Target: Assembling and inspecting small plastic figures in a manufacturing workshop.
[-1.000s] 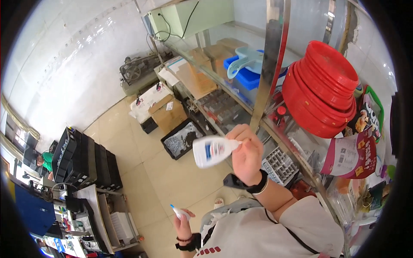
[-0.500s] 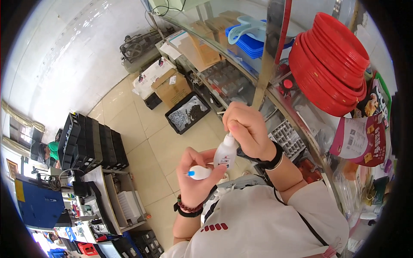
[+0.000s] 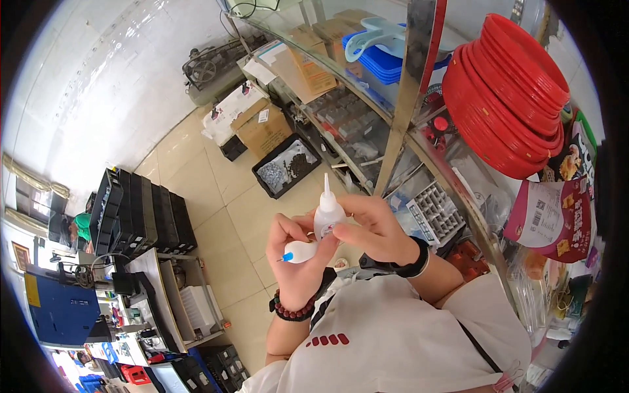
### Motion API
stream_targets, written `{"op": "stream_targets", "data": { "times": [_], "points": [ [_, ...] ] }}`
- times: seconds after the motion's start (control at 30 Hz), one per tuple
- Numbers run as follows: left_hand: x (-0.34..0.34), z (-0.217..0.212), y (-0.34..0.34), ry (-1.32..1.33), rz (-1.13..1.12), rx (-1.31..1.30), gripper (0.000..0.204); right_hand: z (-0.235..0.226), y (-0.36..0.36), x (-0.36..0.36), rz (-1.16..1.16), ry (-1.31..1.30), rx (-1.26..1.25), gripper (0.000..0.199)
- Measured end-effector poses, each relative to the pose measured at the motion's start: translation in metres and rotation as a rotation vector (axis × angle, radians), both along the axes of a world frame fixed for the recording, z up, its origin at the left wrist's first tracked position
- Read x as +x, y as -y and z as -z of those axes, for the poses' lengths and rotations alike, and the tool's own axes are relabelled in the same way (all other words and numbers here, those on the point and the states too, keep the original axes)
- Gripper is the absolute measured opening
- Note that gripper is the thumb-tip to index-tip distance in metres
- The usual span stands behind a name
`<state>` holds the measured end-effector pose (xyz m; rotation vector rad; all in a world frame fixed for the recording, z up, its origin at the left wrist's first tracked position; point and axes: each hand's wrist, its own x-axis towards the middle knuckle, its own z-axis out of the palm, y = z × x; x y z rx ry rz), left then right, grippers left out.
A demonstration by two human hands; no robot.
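Observation:
A white squeeze bottle [image 3: 328,219] with a long tapered nozzle stands nearly upright between my hands, in front of my chest. My left hand [image 3: 293,262] closes around it from the left and also grips a small white bottle [image 3: 302,251] with a blue collar and thin needle tip pointing left. My right hand [image 3: 373,229] wraps the squeeze bottle's body from the right, its thumb lying across the label. The nozzle's tip is uncovered. The fingertips behind the bottle are hidden.
To the right stands a glass-and-metal shelf [image 3: 393,141] with stacked red baskets [image 3: 504,98], a purple snack bag [image 3: 550,216] and a white compartment tray [image 3: 438,213]. A black bin [image 3: 286,165] and cartons [image 3: 262,128] sit on the floor; black crates [image 3: 141,213] are stacked left.
My right hand has come down from the nozzle onto the squeeze bottle's body, leaving the nozzle exposed. The squeeze bottle has shifted slightly up and left. My left hand keeps its hold.

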<state>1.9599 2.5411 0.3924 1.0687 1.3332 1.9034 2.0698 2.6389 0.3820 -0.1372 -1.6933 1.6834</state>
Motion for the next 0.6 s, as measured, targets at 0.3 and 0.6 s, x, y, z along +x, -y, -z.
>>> {"op": "stream_targets", "data": {
  "times": [0.3,0.6],
  "points": [
    [-0.001,0.005,-0.003,0.063,0.017,-0.060,0.035,0.003,0.000,0.001,0.067,0.032,-0.015,0.023],
    [-0.014,0.019,0.003,0.267,0.056,-0.094,0.029,0.007,-0.005,0.010,-0.048,-0.160,-0.267,0.038]
  ]
}}
